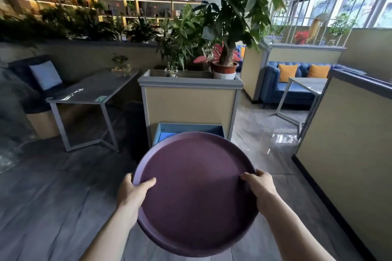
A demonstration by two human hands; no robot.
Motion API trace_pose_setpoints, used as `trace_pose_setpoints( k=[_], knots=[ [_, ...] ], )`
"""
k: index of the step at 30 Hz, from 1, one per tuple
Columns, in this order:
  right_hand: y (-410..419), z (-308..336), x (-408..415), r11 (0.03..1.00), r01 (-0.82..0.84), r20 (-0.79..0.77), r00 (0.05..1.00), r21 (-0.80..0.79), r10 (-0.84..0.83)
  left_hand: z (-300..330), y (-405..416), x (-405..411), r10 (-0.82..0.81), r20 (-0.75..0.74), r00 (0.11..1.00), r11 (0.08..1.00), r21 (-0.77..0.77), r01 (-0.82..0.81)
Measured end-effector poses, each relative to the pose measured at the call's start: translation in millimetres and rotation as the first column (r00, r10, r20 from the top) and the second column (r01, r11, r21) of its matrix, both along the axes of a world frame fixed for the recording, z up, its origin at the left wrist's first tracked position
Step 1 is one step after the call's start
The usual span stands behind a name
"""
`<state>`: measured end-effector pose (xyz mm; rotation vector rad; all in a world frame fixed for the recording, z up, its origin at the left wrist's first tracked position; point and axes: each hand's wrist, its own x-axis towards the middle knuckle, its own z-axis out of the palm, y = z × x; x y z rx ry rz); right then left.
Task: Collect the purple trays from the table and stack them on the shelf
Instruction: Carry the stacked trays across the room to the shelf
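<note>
From the head camera, a round purple tray (196,193) is held out in the air over the floor, the left hand (133,194) clamped on its left rim with the thumb inside, the right hand (262,189) clamped on its right rim likewise. Just beyond the tray stands a tan planter box (191,101) with a blue bin (188,129) at its foot. Left of the tray, well apart, is a grey counter (93,89).

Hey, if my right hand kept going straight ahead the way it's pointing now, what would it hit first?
Probably nothing but the round purple plastic tray that the right hand already grips. Pointing inward across its rim, it would slide over the tray toward the left hand; depth is uncertain.
</note>
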<state>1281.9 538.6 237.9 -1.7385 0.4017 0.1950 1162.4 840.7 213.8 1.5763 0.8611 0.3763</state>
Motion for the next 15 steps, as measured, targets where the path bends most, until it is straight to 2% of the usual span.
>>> trace_pose_setpoints(
  k=[7,15],
  knots=[
    [36.4,-17.5,102.9,1.000,0.007,-0.021,1.000,-0.015,-0.007,-20.8,34.2,102.4,0.017,-0.015,1.000,1.000,-0.011,-0.017],
    [102.7,-47.9,250.2,0.996,0.036,-0.069,0.997,-0.077,-0.041,-54.9,102.6,259.3,-0.014,-0.075,0.997,1.000,-0.015,0.013]
  ],
)
